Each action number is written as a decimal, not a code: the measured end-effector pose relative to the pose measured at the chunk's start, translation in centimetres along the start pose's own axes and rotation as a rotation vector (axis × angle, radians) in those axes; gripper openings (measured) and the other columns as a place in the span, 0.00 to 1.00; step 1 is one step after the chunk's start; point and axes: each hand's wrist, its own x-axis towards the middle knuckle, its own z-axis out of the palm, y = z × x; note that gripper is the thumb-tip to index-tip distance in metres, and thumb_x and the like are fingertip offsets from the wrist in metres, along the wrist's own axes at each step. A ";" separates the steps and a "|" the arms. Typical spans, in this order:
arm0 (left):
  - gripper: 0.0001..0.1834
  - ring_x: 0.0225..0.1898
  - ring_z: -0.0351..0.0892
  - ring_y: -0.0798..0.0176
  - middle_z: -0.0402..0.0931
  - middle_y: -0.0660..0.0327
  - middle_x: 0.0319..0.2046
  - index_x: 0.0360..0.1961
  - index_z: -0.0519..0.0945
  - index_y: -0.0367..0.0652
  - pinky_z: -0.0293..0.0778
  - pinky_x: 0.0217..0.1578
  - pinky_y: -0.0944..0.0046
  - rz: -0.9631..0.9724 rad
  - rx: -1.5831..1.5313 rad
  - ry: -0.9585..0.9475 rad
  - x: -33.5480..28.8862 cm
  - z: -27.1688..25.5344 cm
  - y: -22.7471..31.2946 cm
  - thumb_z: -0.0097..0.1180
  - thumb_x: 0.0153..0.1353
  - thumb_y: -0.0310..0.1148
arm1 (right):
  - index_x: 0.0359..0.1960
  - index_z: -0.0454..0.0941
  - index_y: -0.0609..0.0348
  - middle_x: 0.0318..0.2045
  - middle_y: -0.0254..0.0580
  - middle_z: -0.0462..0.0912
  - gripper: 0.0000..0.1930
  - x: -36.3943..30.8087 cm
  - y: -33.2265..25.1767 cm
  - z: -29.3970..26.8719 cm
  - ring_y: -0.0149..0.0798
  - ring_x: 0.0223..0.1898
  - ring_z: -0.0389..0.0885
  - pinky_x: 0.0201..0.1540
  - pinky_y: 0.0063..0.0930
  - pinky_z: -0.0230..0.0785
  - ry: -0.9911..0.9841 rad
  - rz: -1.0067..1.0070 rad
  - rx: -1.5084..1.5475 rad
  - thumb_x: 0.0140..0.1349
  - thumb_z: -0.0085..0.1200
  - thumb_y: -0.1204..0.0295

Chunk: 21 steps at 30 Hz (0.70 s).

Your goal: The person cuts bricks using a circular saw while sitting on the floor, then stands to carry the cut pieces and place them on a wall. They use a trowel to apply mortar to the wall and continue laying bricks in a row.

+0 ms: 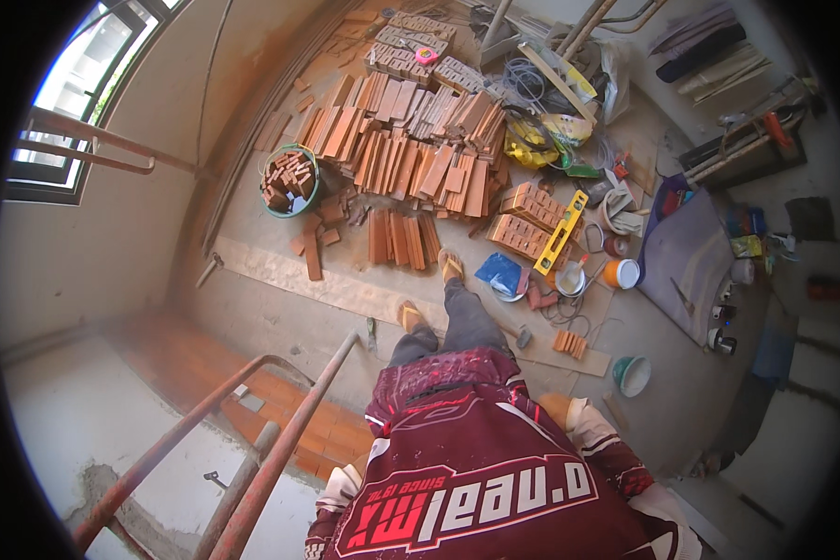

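Both my hands are down at my sides, partly covered by my maroon jersey (457, 457). My right hand (558, 409) shows only in part beside my hip, below a pale cuff; its fingers are hidden. Of my left hand (347, 469), just a sliver appears by the other cuff, near the rusty metal pipes (285, 439). Whether either hand holds anything cannot be seen. In front of my sandalled feet lie rows of orange clay tiles (401, 163), with a smaller row of tiles (403, 239) closest. A few tile pieces (569, 343) and a teal bowl (632, 375) are to my right.
A bucket of broken tile (290, 182) stands ahead left. Hollow bricks (523, 233) carry a yellow spirit level (562, 231); beside them are a blue bag (500, 274) and an orange-and-white tub (623, 273). A hammer (523, 338) lies right of my feet. Cables and bags clutter the back.
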 end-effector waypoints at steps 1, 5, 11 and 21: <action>0.15 0.29 0.79 0.56 0.80 0.52 0.27 0.34 0.82 0.43 0.75 0.32 0.60 0.014 0.002 -0.008 0.2 -0.1 0.3 0.55 0.58 0.44 | 0.31 0.81 0.62 0.30 0.60 0.81 0.12 -0.4 0.5 0.3 0.60 0.37 0.79 0.39 0.45 0.70 0.010 0.011 -0.003 0.52 0.56 0.65; 0.14 0.27 0.80 0.58 0.81 0.53 0.26 0.33 0.83 0.43 0.75 0.30 0.61 0.076 -0.010 -0.033 0.9 -0.5 1.6 0.55 0.58 0.43 | 0.31 0.81 0.63 0.30 0.60 0.81 0.12 -1.0 -0.3 -0.3 0.60 0.36 0.79 0.38 0.44 0.71 -0.012 0.024 -0.022 0.52 0.57 0.66; 0.12 0.24 0.80 0.62 0.81 0.55 0.24 0.32 0.83 0.43 0.76 0.28 0.63 0.167 -0.118 -0.058 5.0 -2.2 6.8 0.55 0.59 0.41 | 0.28 0.81 0.63 0.24 0.55 0.81 0.11 -0.3 0.9 -3.3 0.48 0.27 0.82 0.31 0.37 0.71 0.037 -0.019 0.281 0.55 0.54 0.66; 0.17 0.35 0.81 0.64 0.82 0.57 0.34 0.44 0.78 0.37 0.77 0.38 0.65 0.183 -0.328 0.577 4.8 -1.7 19.4 0.60 0.56 0.35 | 0.31 0.80 0.60 0.26 0.45 0.83 0.13 11.4 9.7 -11.7 0.40 0.29 0.82 0.35 0.32 0.72 0.415 0.106 -0.126 0.52 0.56 0.62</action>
